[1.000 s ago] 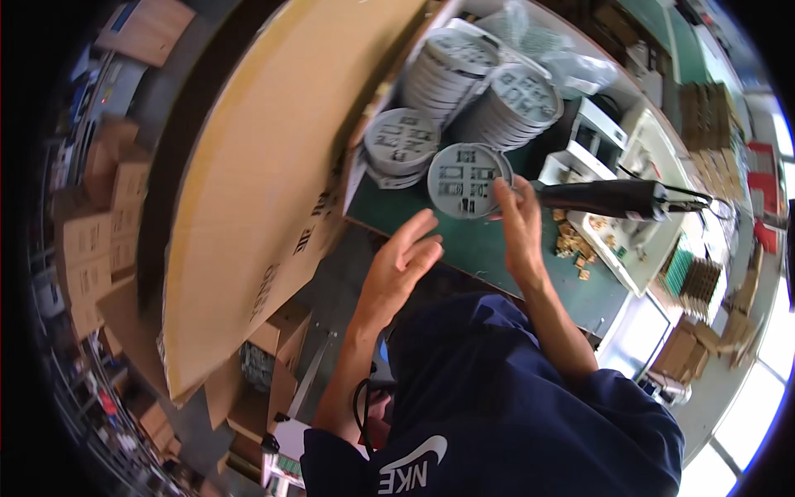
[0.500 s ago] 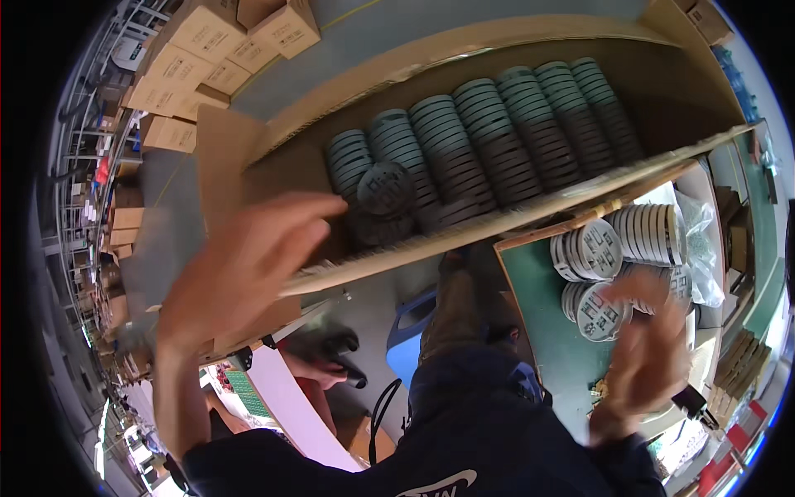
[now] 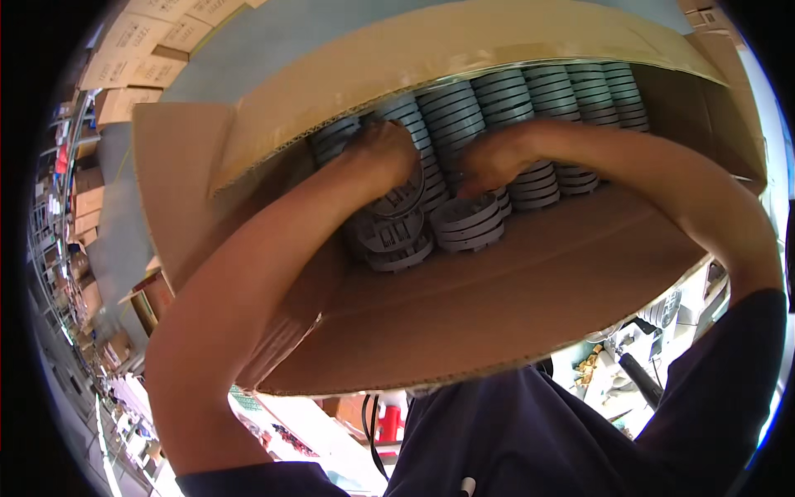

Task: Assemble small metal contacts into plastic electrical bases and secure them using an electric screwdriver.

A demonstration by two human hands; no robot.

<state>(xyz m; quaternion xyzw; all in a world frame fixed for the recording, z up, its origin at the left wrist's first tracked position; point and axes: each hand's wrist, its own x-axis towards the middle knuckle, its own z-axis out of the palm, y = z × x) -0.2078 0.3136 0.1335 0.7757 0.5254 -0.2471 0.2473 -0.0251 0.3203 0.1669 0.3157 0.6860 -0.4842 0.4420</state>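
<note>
Both my arms reach into a large cardboard box [image 3: 497, 302] holding rows of stacked round grey discs [image 3: 451, 116]. My left hand [image 3: 385, 153] is closed at the upper edge of a tilted grey disc [image 3: 402, 199]; its fingertips are mostly hidden. Below that disc lie more grey discs [image 3: 397, 244] at the box's near left. My right hand [image 3: 501, 157] is over the middle stacks, palm down, with thumb and forefinger bent but apart, and nothing shows between them. Just below it stands a short stack of discs [image 3: 468, 224].
Raised flaps [image 3: 331, 95] and the near wall surround my arms. Cartons [image 3: 157, 50] are piled at the far left beyond the box. Right of my body, under the box edge, is a bench with more discs [image 3: 662, 311] and small brass-coloured parts [image 3: 588, 364].
Both hands have moved inward into the box, the right one from over the bench. The box now appears closer and covers more of the view. My left hand has closed at the loose disc.
</note>
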